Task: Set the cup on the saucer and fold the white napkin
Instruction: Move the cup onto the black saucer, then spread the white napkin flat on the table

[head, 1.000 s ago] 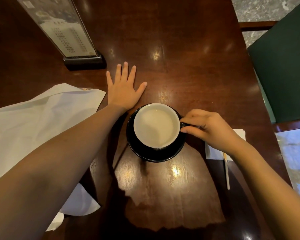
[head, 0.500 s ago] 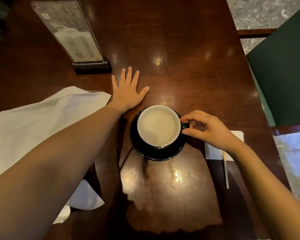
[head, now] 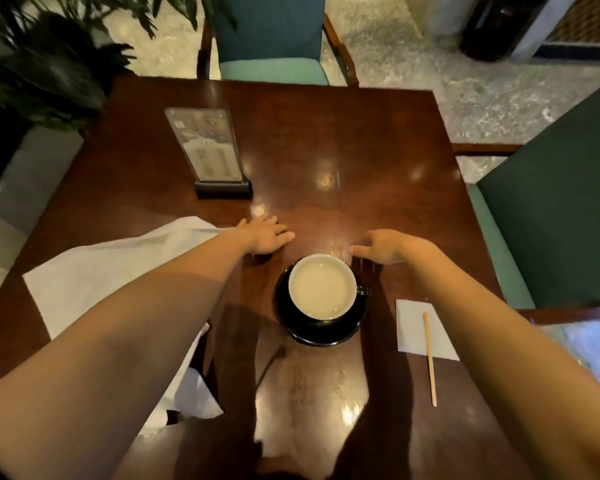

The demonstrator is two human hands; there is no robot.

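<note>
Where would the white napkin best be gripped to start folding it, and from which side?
The white napkin lies spread out left of the cup, with the left forearm across its near part. Its far edge is bare, so the best spot is probably the far corner beside the left hand. Pinch that corner from above, coming from the far side, with the thumb under the cloth.

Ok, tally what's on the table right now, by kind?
Cup: 1
Saucer: 1
Napkins: 2, large white napkin and small paper napkin
Stir stick: 1
Menu stand: 1
Total: 6
</note>
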